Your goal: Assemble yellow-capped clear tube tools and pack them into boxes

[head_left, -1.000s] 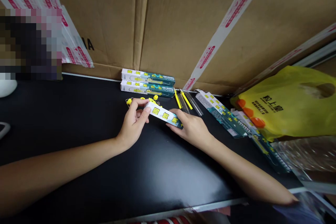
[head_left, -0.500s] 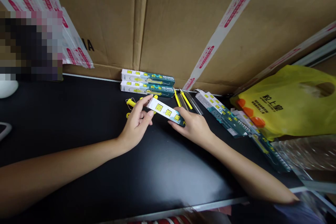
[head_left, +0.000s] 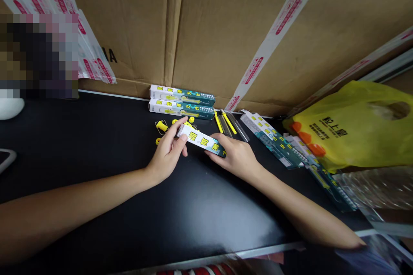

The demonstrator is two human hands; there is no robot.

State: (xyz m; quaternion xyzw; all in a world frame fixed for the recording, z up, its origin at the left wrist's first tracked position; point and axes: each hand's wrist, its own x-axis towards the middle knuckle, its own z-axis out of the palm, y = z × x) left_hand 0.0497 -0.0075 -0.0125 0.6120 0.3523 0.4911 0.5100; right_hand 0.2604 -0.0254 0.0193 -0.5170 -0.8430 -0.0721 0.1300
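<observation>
Plainly, in the head view, a printed box (head_left: 201,141) is held over the counter (head_left: 193,219) — one end pinched by the left hand (head_left: 166,151), the other gripped by the right hand's (head_left: 237,154) curled fingers. The box could be creased by over-tight squeezing.
</observation>
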